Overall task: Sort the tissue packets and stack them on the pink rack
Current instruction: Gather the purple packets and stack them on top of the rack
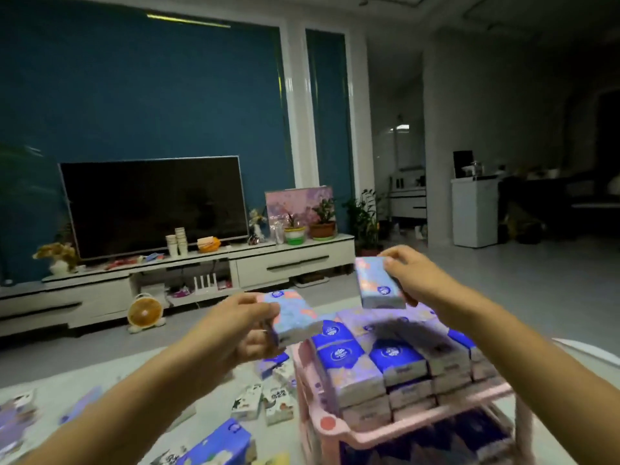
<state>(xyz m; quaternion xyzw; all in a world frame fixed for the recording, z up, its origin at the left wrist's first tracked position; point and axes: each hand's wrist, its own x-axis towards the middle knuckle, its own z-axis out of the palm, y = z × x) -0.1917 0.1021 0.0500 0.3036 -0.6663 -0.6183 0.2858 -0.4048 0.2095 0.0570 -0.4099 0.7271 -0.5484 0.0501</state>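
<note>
Rack (335, 435) base blurry, beyond frame.

- A home living room, dimly lit: a large black flat-screen television (154, 206) stands on a long low white media cabinet with drawers (295, 263) against a dark blue wall (151, 95), left of centre.
- On that cabinet stand stacked white paper cups (177, 241), leafy potted plants (322, 223) and a pink floral canvas (298, 203) leaning on the wall.
- A small round orange fan (145, 312) sits on the pale floor (503, 280) below.
- At right, a small white fridge-like cabinet (473, 213) stands by a pillar.
</note>
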